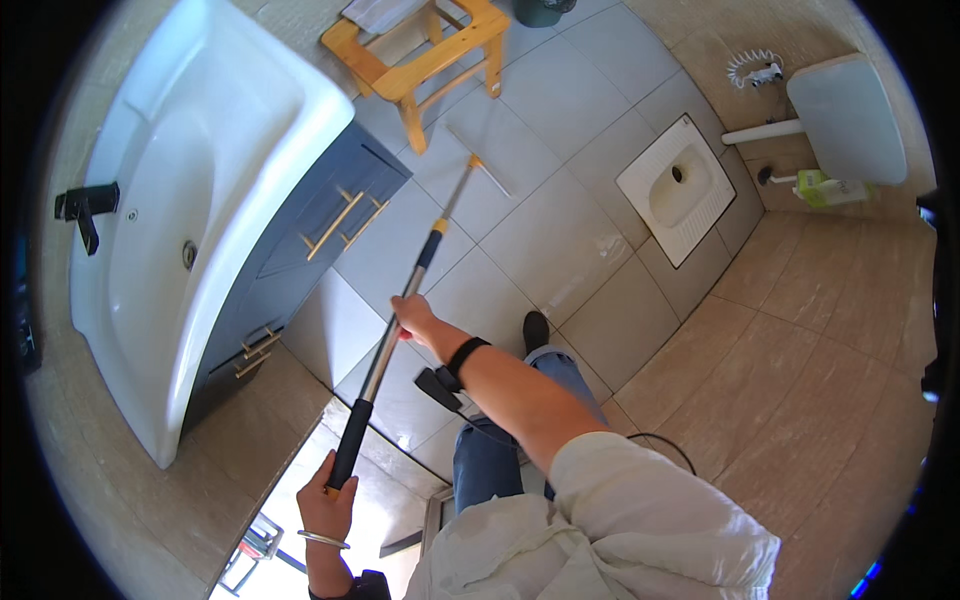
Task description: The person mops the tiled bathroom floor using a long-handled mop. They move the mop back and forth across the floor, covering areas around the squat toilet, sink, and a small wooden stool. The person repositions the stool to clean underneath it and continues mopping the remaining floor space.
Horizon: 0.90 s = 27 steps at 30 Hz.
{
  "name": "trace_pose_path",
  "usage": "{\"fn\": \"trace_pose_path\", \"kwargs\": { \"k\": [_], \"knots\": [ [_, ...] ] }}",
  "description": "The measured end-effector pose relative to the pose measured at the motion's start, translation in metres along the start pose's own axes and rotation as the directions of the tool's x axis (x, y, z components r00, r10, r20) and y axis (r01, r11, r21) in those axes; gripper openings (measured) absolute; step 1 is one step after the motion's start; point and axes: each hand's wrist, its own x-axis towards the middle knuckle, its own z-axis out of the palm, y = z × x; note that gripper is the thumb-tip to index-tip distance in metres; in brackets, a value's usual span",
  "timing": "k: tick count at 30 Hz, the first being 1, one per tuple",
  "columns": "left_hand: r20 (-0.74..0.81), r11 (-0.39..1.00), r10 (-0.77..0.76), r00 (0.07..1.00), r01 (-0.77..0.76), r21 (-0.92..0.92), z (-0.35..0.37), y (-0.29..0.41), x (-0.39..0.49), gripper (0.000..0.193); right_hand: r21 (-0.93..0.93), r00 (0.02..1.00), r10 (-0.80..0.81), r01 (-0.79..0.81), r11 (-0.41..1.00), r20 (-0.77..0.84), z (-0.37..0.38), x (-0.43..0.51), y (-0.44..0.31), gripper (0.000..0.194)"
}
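Note:
Both my hands are on a long floor squeegee that slants across the tiled floor. My left hand (327, 501) wraps the bottom end of its black foam grip (351, 442); a silver bangle sits on that wrist. Farther up, my right hand (414, 319) is closed around the metal pole (385, 349). A black strap with a small device is on the right wrist. At the far end, a yellow joint (474, 161) joins the pole to a thin squeegee blade (495, 180), which lies on the grey floor tiles (525, 225) near a wooden stool's leg.
A white washbasin (157, 172) over a blue cabinet (292, 217) with brass handles stands left. Ahead are the wooden stool (420, 71) and a dark green bin (538, 13). A squat toilet (675, 191) is set into the floor at right, below a cistern (847, 120). A doorway opens lower left.

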Motion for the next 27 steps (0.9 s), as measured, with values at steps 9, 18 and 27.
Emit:
{"fn": "trace_pose_path", "kwargs": {
  "k": [9, 18, 27],
  "knots": [
    [0.120, 0.978, 0.127, 0.985, -0.145, 0.149, -0.013, 0.072, 0.016, 0.048, 0.126, 1.000, 0.018, -0.016, 0.992, -0.012, -0.045, -0.013, -0.033, 0.039],
    [0.161, 0.961, 0.267, 0.950, -0.275, 0.032, 0.060, 0.127, 0.026, 0.049, 0.010, 0.983, -0.003, 0.005, 1.000, -0.183, -0.152, 0.023, -0.060, 0.046],
    [0.222, 0.993, 0.108, 0.969, -0.115, 0.020, 0.021, 0.134, 0.015, 0.051, -0.217, 0.999, -0.036, 0.027, 0.976, -0.037, -0.128, -0.001, -0.059, 0.028]
  ]
}}
